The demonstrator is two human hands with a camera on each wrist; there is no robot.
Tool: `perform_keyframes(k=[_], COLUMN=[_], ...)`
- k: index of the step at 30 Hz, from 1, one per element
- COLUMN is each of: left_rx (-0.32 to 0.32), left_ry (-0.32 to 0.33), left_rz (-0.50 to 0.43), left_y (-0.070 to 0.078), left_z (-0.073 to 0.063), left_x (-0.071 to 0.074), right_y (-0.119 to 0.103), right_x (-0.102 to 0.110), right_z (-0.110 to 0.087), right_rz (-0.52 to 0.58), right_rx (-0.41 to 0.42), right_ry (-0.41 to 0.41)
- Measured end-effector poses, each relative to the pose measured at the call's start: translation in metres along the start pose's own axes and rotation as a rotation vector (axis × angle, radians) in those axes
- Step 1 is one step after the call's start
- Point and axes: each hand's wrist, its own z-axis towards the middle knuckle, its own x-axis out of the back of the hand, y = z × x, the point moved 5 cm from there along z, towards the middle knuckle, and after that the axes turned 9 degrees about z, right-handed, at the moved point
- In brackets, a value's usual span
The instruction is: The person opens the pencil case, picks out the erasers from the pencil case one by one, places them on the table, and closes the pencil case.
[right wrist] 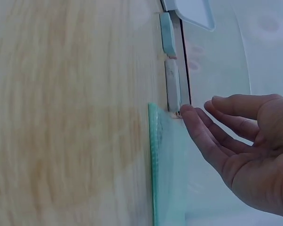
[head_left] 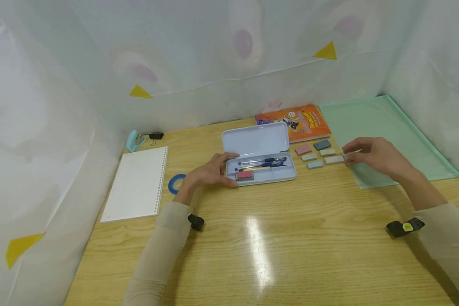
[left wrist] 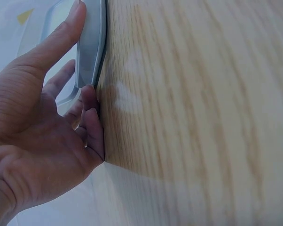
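A pale blue pencil case [head_left: 284, 173] lies with its lid [head_left: 255, 139] raised at the back. My left hand [head_left: 208, 171] holds its left end, thumb at the front edge and fingers around the back corner. Inside, several pens [head_left: 262, 161] lie in the long rear compartment, and a pink eraser [head_left: 245, 174] sits front left. My right hand [head_left: 376, 156] is at the right end of a whitish eraser [head_left: 333, 160], fingertips right at it. In the right wrist view, thumb and fingers stand apart beside that eraser [right wrist: 172, 84]. Pink, dark blue, green, cream and light blue erasers [head_left: 315, 165] lie alongside.
Behind the erasers lies an orange book [head_left: 310, 123]. A translucent green folder [head_left: 394, 131] covers the back right. At left are a spiral notebook [head_left: 135, 182], a mint stapler [head_left: 133, 141], a black binder clip [head_left: 156, 136] and blue tape [head_left: 174, 187]. White sheeting [head_left: 199, 85] encloses the table.
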Motion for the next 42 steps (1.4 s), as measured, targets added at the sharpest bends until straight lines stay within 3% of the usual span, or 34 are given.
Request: perform_keyframes(k=[7,20,28,35,42], left_rx=[0.005,0.008,-0.003,-0.014,-0.013], left_ry=[0.0,0.0,0.005,0.015,0.009], left_rz=[0.012,0.014,0.019,0.013,0.013], left_y=[0.002,0.0,0.002,0.003,0.001], left_z=[-0.001,-0.001,0.0,0.001,0.001], left_x=[0.001,-0.001,0.0,0.002,0.001], right_y=[-0.021,-0.08,-0.112,-0.129,-0.138], right_x=[-0.025,-0.119,-0.167,-0.195,-0.208], right_z=[0.002,0.035,0.056,0.07,0.078], right_rz=[0.097,0.139,0.203,0.162,0.032], right_rx=[0.073,0.279,0.319,0.32,0.358], right_ry=[-0.041,-0.239,-0.314,-0.347,-0.329])
